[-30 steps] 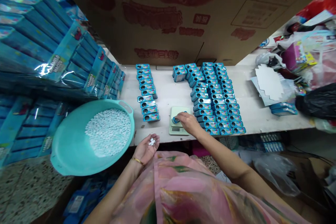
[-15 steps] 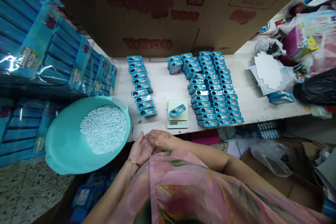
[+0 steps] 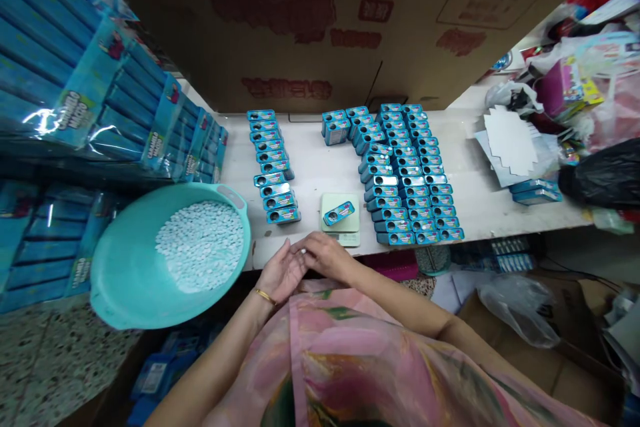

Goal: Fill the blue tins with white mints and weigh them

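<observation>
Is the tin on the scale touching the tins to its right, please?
Apart. The head view shows bare table between the scale under the tin and those tins.

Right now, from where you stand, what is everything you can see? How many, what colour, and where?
Table: one, white, centre
Scale: one, pale green, front edge
Single tin: one, blue, on the scale
Left row of tins: about ten, blue
Right block of tins: dozens, blue
Basin: one, turquoise, left
Small pieces: countless, whitish, in the basin
Wrapped packs: many, blue, far left
Carton: one, brown with red print, back
Card sheets: several, white, right
Bag: one, black, far right
Loose piece: one, white, at the right fingertips
Bracelet: one, gold, left wrist
Left hand: one, palm up, front
Right hand: one, beside it
</observation>
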The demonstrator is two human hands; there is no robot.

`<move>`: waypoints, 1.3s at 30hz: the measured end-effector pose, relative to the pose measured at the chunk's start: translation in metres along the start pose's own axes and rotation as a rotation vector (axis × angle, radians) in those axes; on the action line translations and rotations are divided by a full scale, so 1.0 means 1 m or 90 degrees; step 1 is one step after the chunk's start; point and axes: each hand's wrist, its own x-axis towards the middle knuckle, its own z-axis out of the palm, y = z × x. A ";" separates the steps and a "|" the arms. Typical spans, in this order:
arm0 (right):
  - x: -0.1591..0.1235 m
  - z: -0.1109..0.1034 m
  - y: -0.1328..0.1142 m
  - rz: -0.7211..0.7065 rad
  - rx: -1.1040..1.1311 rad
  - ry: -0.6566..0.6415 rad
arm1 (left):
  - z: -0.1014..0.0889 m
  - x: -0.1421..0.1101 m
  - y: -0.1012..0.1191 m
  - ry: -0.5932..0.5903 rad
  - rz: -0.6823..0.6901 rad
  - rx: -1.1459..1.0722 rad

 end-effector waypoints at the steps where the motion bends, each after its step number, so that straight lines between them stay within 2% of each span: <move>1: -0.001 -0.007 0.006 0.017 0.013 0.029 | 0.008 0.003 0.001 -0.006 0.007 0.003; 4: 0.000 -0.027 0.024 0.067 0.013 0.101 | 0.032 0.010 0.002 -0.005 0.032 0.016; 6: 0.001 -0.037 0.037 0.107 -0.018 0.120 | 0.042 0.014 0.003 0.006 0.046 0.036; 11: 0.001 -0.042 0.056 0.169 -0.086 0.070 | 0.045 0.021 0.004 0.034 0.066 0.074; 17: -0.006 -0.037 0.060 0.151 0.019 0.156 | 0.055 0.026 0.000 0.021 0.085 0.094; 20: -0.009 -0.041 0.059 0.152 0.067 0.187 | 0.055 0.024 0.005 0.027 0.145 0.102; 22: -0.013 -0.044 0.059 0.148 0.083 0.213 | 0.043 0.023 0.017 0.047 0.218 0.110; 24: -0.019 -0.047 0.060 0.147 0.088 0.242 | 0.018 0.022 0.037 0.123 0.329 0.141; 26: -0.027 -0.048 0.062 0.150 0.089 0.263 | -0.017 0.020 0.062 0.280 0.461 0.217; 27: -0.031 -0.048 0.063 0.152 0.090 0.269 | -0.036 0.019 0.074 0.374 0.498 0.283; 29: -0.039 -0.046 0.064 0.156 0.093 0.271 | -0.074 0.018 0.094 0.530 0.498 0.503; 30: -0.041 -0.044 0.064 0.159 0.095 0.269 | -0.090 0.017 0.101 0.573 0.477 0.623; 32: -0.045 -0.041 0.062 0.168 0.096 0.255 | -0.113 0.019 0.109 0.600 0.432 0.800; 34: -0.047 -0.039 0.058 0.175 0.093 0.240 | -0.126 0.024 0.111 0.590 0.399 0.880; 36: -0.047 -0.038 0.054 0.179 0.086 0.230 | -0.131 0.031 0.110 0.547 0.390 0.855; 39: -0.046 -0.038 0.052 0.185 0.075 0.223 | -0.132 0.038 0.110 0.452 0.375 0.747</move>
